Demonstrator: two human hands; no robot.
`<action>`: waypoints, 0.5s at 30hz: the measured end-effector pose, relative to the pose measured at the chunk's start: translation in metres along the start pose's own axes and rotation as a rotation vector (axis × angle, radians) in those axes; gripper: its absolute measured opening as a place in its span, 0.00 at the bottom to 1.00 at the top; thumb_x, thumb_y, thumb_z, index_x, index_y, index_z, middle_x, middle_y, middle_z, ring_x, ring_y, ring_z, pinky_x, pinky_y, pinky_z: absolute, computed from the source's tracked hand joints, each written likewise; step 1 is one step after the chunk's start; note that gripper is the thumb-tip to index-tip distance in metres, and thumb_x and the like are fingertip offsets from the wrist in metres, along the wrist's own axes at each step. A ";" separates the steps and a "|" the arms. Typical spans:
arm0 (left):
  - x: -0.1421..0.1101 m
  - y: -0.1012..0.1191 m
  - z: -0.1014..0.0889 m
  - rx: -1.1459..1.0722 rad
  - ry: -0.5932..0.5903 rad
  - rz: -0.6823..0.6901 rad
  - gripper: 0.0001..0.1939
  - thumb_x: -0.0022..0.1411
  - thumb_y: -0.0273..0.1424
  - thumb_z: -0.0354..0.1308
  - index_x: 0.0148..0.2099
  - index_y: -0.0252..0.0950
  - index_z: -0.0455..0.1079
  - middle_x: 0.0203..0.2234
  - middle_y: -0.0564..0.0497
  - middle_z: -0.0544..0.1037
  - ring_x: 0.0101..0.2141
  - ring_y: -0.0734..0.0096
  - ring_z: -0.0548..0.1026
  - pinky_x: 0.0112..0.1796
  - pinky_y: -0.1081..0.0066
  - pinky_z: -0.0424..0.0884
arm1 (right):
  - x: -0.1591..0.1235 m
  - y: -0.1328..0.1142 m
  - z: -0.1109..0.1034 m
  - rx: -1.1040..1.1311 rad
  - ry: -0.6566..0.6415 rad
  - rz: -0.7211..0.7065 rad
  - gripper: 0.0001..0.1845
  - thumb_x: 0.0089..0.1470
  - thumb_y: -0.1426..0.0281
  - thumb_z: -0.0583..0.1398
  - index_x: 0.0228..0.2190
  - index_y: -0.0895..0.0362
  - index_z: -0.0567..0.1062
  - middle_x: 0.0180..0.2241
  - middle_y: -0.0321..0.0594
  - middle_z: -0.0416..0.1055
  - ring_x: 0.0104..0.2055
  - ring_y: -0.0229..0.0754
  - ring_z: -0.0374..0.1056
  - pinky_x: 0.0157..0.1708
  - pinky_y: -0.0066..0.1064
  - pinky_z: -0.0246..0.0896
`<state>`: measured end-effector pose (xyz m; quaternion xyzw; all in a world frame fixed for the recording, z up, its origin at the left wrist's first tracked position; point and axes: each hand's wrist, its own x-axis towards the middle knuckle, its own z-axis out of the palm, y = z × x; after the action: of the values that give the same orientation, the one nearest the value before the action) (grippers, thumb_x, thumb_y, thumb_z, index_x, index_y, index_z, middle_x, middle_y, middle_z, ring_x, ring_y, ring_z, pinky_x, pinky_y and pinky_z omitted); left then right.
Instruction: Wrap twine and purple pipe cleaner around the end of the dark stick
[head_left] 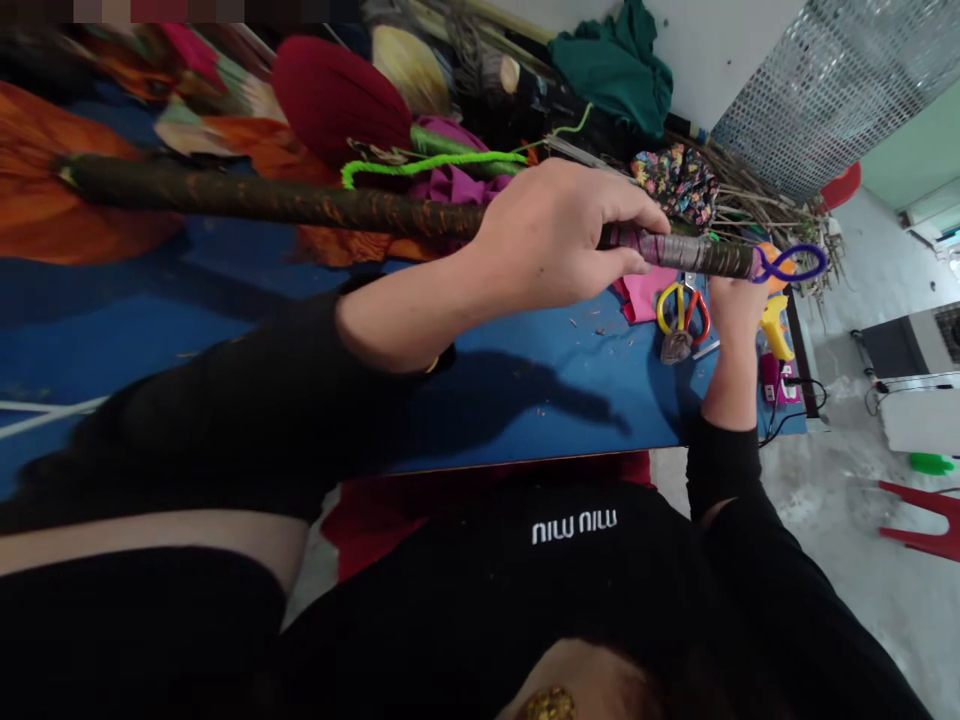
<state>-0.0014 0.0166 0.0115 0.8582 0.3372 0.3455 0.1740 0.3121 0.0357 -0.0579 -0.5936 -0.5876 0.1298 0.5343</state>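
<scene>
A long brown stick (285, 200) lies sideways across my view, its bark dark and mottled. My left hand (547, 235) grips it from above, thumb and forefinger on either side. Just right of those fingers, a greyish-purple wrapping (667, 248) goes round the stick. A purple twisted loop (799, 263) sticks out of its right end. Below that end is my right hand (737, 308); its fingers are hidden behind the stick, so I cannot tell whether they hold it. Orange cloth (112, 215) spreads around the stick's left end.
On the blue table (480, 420) are scissors (682, 308) with yellow and red handles, a pink piece (649, 295) and a yellow glue gun (777, 328) with a cord. Behind the stick lie a bright green fuzzy strip (435, 163), heaped fabrics, a dark green cloth (619, 65) and thin twigs (757, 190).
</scene>
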 end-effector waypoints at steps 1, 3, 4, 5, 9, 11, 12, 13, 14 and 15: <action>0.000 0.000 0.000 0.010 0.010 0.011 0.20 0.68 0.35 0.60 0.59 0.47 0.83 0.50 0.48 0.89 0.49 0.53 0.85 0.48 0.55 0.80 | -0.006 -0.008 0.008 -0.019 -0.039 -0.057 0.13 0.54 0.57 0.68 0.36 0.49 0.74 0.40 0.42 0.80 0.51 0.48 0.76 0.53 0.43 0.77; 0.001 -0.001 0.002 0.031 0.012 0.026 0.20 0.69 0.35 0.60 0.60 0.47 0.83 0.50 0.48 0.89 0.49 0.54 0.85 0.47 0.58 0.80 | -0.020 -0.028 0.022 0.102 -0.202 -0.111 0.15 0.55 0.53 0.67 0.39 0.48 0.76 0.45 0.42 0.81 0.58 0.50 0.76 0.60 0.46 0.76; 0.002 -0.002 0.004 0.041 0.006 0.026 0.20 0.69 0.35 0.60 0.60 0.48 0.83 0.50 0.48 0.88 0.48 0.54 0.85 0.46 0.58 0.80 | -0.027 -0.038 0.029 0.235 -0.296 -0.101 0.18 0.56 0.49 0.66 0.41 0.47 0.77 0.45 0.42 0.81 0.58 0.50 0.77 0.61 0.47 0.77; 0.002 -0.003 0.006 0.049 0.001 0.016 0.20 0.69 0.35 0.60 0.60 0.48 0.83 0.50 0.48 0.88 0.49 0.54 0.85 0.46 0.59 0.79 | -0.034 -0.047 0.035 0.354 -0.402 -0.081 0.23 0.55 0.44 0.66 0.42 0.47 0.78 0.45 0.42 0.81 0.58 0.50 0.78 0.61 0.48 0.77; 0.004 -0.004 0.009 0.058 0.007 -0.028 0.19 0.70 0.35 0.60 0.60 0.49 0.83 0.51 0.49 0.88 0.50 0.54 0.85 0.47 0.60 0.79 | -0.058 -0.069 0.051 0.586 -0.545 0.040 0.31 0.46 0.35 0.72 0.35 0.47 0.79 0.35 0.37 0.80 0.45 0.49 0.81 0.55 0.49 0.82; 0.004 -0.004 0.009 0.056 0.008 -0.036 0.19 0.70 0.36 0.61 0.59 0.49 0.83 0.50 0.49 0.88 0.51 0.54 0.85 0.48 0.61 0.78 | -0.066 -0.073 0.054 0.564 -0.492 0.122 0.27 0.51 0.40 0.73 0.33 0.49 0.79 0.30 0.34 0.78 0.37 0.44 0.80 0.49 0.44 0.82; 0.004 -0.004 0.008 0.059 0.005 -0.036 0.19 0.69 0.36 0.61 0.60 0.49 0.83 0.50 0.49 0.88 0.51 0.54 0.85 0.47 0.61 0.78 | -0.069 -0.074 0.054 0.537 -0.457 0.141 0.25 0.53 0.41 0.73 0.33 0.49 0.79 0.29 0.33 0.78 0.33 0.42 0.78 0.45 0.41 0.82; 0.004 -0.004 0.008 0.062 0.002 -0.035 0.20 0.69 0.36 0.61 0.60 0.48 0.83 0.50 0.49 0.88 0.51 0.54 0.85 0.47 0.61 0.78 | -0.071 -0.075 0.053 0.505 -0.423 0.136 0.24 0.56 0.42 0.71 0.33 0.49 0.80 0.28 0.32 0.77 0.30 0.40 0.76 0.40 0.38 0.80; 0.004 -0.004 0.007 0.066 0.000 -0.032 0.20 0.69 0.36 0.61 0.60 0.48 0.83 0.50 0.49 0.88 0.51 0.54 0.84 0.47 0.61 0.78 | -0.072 -0.076 0.052 0.466 -0.400 0.107 0.24 0.59 0.42 0.70 0.33 0.49 0.80 0.28 0.32 0.77 0.28 0.38 0.74 0.36 0.36 0.78; 0.004 -0.004 0.007 0.071 0.002 -0.028 0.20 0.69 0.36 0.61 0.61 0.48 0.82 0.50 0.49 0.88 0.51 0.54 0.84 0.47 0.61 0.78 | -0.074 -0.076 0.050 0.411 -0.375 0.050 0.24 0.62 0.42 0.67 0.32 0.49 0.80 0.27 0.32 0.76 0.27 0.38 0.72 0.34 0.35 0.76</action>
<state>0.0036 0.0219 0.0066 0.8589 0.3611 0.3317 0.1482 0.2103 -0.0221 -0.0525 -0.4530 -0.6227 0.3668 0.5221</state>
